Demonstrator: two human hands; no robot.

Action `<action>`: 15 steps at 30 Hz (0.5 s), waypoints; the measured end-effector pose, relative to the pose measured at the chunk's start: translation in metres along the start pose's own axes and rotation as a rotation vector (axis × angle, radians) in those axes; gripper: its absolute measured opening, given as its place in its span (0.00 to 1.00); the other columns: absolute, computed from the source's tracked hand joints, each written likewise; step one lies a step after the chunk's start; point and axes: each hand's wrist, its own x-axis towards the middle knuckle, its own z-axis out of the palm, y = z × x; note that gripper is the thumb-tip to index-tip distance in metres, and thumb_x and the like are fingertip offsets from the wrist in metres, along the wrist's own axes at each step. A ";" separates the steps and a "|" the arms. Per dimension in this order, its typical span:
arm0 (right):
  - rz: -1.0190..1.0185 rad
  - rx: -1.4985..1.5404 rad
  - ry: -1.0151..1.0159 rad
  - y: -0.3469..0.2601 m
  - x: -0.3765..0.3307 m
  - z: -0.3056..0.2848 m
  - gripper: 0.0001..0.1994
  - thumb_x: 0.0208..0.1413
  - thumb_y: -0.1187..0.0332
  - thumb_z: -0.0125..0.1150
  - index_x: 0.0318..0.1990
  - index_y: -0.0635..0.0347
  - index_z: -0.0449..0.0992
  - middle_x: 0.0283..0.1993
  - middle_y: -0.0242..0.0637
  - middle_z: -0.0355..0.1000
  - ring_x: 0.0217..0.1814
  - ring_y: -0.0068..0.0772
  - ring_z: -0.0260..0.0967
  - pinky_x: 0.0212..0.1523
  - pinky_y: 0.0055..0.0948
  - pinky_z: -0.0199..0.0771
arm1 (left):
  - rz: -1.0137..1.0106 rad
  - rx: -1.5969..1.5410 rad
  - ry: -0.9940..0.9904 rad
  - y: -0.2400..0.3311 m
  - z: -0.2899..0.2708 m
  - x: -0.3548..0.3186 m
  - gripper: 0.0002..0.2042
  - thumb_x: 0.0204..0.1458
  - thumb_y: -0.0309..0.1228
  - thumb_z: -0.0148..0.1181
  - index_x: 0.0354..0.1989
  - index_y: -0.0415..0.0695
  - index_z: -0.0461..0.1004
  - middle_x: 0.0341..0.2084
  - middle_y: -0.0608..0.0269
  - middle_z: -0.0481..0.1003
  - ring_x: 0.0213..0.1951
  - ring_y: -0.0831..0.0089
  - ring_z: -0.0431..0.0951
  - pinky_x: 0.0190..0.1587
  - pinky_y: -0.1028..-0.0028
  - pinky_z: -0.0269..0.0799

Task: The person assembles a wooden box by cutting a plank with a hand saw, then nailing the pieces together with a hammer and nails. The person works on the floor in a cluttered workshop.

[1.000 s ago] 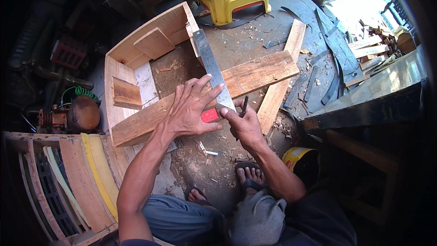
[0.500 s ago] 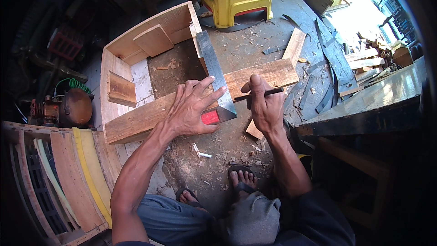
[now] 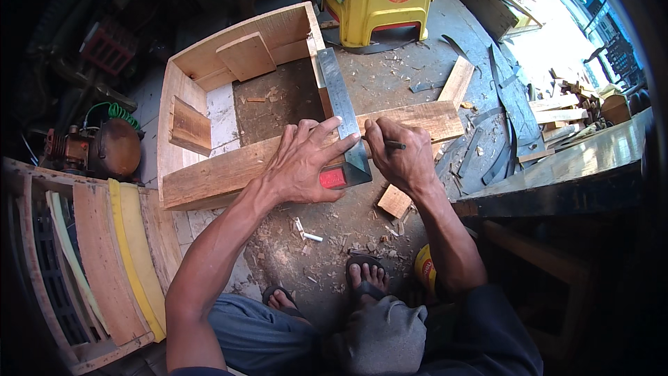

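Observation:
My left hand (image 3: 296,163) holds a metal try square (image 3: 336,87) down against a long wooden board (image 3: 431,120), its fingers across the blade and its thumb by the red-marked stock. This board forms the near side of an open wooden frame (image 3: 202,63) and sticks out past it to the right. In my right hand (image 3: 407,157) is a dark pencil (image 3: 395,145), pinched between the fingers. Its front end is by the right edge of the square, on the board; the hand partly hides the tip.
A small wood block (image 3: 394,200) lies on the floor below my right hand. Beyond the frame stands a yellow stool (image 3: 379,0). Slatted wooden furniture (image 3: 104,257) is at the lower left, a small compressor (image 3: 115,146) behind it. A bench edge (image 3: 557,167) juts in at right.
My right hand has turned over and come in to the square's edge, bringing the pencil down to the board. The left hand keeps the square in place. The whole view has shifted slightly.

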 end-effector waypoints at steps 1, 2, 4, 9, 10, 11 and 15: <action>-0.002 0.028 0.017 -0.001 -0.003 0.002 0.18 0.67 0.61 0.58 0.24 0.60 0.76 0.17 0.53 0.71 0.19 0.50 0.75 0.22 0.47 0.72 | -0.012 0.001 -0.003 -0.001 0.001 -0.003 0.48 0.31 0.50 0.78 0.70 0.61 0.68 0.70 0.55 0.56 0.65 0.49 0.59 0.66 0.49 0.58; 0.033 0.030 0.040 0.001 -0.003 0.002 0.19 0.67 0.61 0.58 0.24 0.60 0.76 0.17 0.53 0.71 0.19 0.50 0.75 0.22 0.46 0.72 | -0.008 0.001 -0.004 0.000 0.001 -0.002 0.48 0.31 0.50 0.78 0.70 0.61 0.68 0.70 0.55 0.56 0.65 0.48 0.59 0.66 0.49 0.57; 0.103 0.036 0.085 0.004 0.004 0.008 0.20 0.67 0.60 0.57 0.24 0.61 0.77 0.17 0.53 0.71 0.19 0.51 0.75 0.22 0.46 0.72 | 0.004 0.007 0.004 0.002 0.001 0.000 0.48 0.30 0.50 0.78 0.70 0.61 0.69 0.70 0.55 0.56 0.65 0.48 0.59 0.66 0.49 0.57; 0.096 0.023 0.146 0.013 0.027 0.020 0.19 0.69 0.58 0.57 0.30 0.61 0.82 0.22 0.43 0.78 0.21 0.43 0.78 0.26 0.37 0.76 | -0.001 0.013 -0.012 0.003 -0.001 0.003 0.48 0.31 0.50 0.78 0.69 0.62 0.69 0.70 0.56 0.56 0.65 0.48 0.58 0.66 0.48 0.57; 0.030 0.041 0.147 0.015 0.024 0.019 0.18 0.68 0.59 0.57 0.28 0.61 0.80 0.21 0.45 0.76 0.21 0.47 0.77 0.25 0.41 0.75 | 0.005 0.007 -0.013 0.003 -0.001 0.005 0.48 0.31 0.50 0.77 0.69 0.62 0.69 0.70 0.56 0.56 0.65 0.48 0.59 0.66 0.48 0.57; -0.039 0.063 0.142 0.013 0.018 0.018 0.17 0.67 0.61 0.58 0.27 0.61 0.78 0.21 0.48 0.75 0.21 0.50 0.76 0.25 0.44 0.74 | 0.003 -0.001 -0.013 0.002 -0.001 0.003 0.47 0.31 0.50 0.77 0.69 0.62 0.69 0.70 0.57 0.56 0.65 0.48 0.59 0.66 0.48 0.57; -0.015 0.091 0.058 -0.004 -0.011 0.002 0.17 0.65 0.66 0.61 0.23 0.61 0.72 0.18 0.48 0.70 0.19 0.48 0.73 0.23 0.45 0.71 | 0.003 -0.014 0.013 -0.002 0.005 -0.003 0.46 0.32 0.50 0.77 0.68 0.60 0.70 0.70 0.57 0.56 0.64 0.49 0.59 0.65 0.50 0.57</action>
